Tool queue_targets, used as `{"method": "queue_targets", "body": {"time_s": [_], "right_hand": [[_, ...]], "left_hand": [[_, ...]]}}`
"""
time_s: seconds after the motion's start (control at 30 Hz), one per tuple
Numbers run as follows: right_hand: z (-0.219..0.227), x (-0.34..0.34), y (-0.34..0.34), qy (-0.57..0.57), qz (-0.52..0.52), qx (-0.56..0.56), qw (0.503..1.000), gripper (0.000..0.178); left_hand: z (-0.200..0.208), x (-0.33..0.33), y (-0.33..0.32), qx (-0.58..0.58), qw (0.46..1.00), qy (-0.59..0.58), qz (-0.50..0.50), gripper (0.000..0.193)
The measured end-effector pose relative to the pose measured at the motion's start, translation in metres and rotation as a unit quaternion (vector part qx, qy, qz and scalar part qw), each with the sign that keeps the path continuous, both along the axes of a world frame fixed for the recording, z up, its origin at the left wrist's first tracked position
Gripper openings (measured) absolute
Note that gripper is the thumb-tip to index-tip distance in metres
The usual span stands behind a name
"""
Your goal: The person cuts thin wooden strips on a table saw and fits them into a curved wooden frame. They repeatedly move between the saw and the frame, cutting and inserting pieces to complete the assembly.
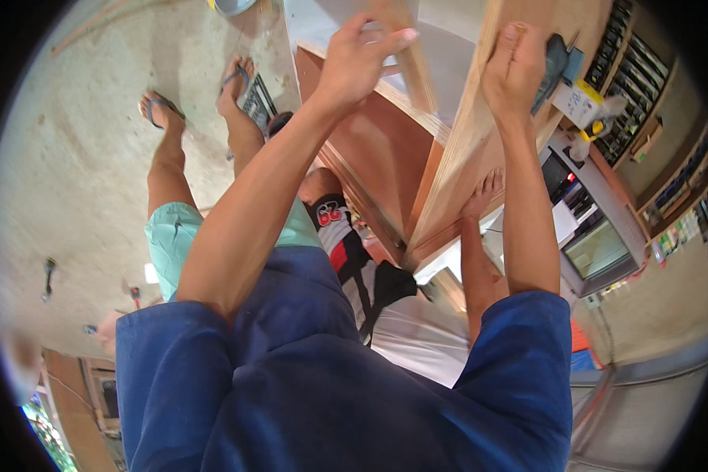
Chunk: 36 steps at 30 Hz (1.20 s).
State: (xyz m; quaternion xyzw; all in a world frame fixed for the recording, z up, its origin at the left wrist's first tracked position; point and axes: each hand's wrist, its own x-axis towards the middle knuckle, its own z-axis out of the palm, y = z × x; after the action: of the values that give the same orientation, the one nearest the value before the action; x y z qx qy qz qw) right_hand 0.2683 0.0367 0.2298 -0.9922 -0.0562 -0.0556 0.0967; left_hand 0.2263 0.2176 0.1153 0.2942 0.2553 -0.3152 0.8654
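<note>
A wooden cabinet frame (385, 149) of pale rails and reddish-brown panels is raised in front of me. My left hand (359, 57) grips one pale rail (414, 67) near its upper end. My right hand (513, 67) presses flat against a wider pale board (468, 141) on the frame's right side. Another person crouches below the frame in a white, red and black shirt (352, 256). That person's hand (482, 194) holds the lower end of the same board.
A second person in pale green shorts (173, 236) and sandals stands on the concrete floor (79, 157) at left. Small tools (49, 277) lie on that floor. A machine with a screen (598, 244) and shelves of stock (637, 86) are at right.
</note>
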Motion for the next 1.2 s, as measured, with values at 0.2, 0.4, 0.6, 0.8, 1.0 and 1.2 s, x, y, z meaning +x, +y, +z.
{"method": "queue_targets", "body": {"time_s": [0.2, 0.4, 0.6, 0.8, 1.0, 1.2], "right_hand": [[-0.01, 0.001, -0.008, 0.008, 0.006, 0.004, 1.0, 0.036], [-0.011, -0.001, -0.007, 0.039, -0.048, 0.032, 0.998, 0.037], [-0.005, 0.002, 0.009, 0.046, -0.104, 0.069, 0.991, 0.037], [-0.005, 0.005, -0.004, 0.037, -0.029, 0.043, 0.998, 0.025], [-0.001, 0.007, 0.008, 0.042, -0.019, 0.025, 0.999, 0.024], [0.0, 0.003, 0.006, 0.038, -0.044, 0.04, 0.997, 0.023]], "left_hand": [[-0.01, 0.006, -0.046, 0.003, 0.999, -0.046, -0.018, 0.057], [-0.015, 0.011, -0.058, 0.024, 0.99, -0.114, -0.077, 0.056], [-0.008, 0.018, -0.053, 0.044, 0.978, -0.16, -0.13, 0.055], [-0.019, 0.006, -0.074, -0.117, 0.989, -0.079, -0.052, 0.035], [-0.013, 0.002, -0.085, -0.192, 0.978, -0.063, 0.049, 0.036], [-0.009, 0.008, -0.075, -0.238, 0.969, -0.059, -0.014, 0.023]]}}
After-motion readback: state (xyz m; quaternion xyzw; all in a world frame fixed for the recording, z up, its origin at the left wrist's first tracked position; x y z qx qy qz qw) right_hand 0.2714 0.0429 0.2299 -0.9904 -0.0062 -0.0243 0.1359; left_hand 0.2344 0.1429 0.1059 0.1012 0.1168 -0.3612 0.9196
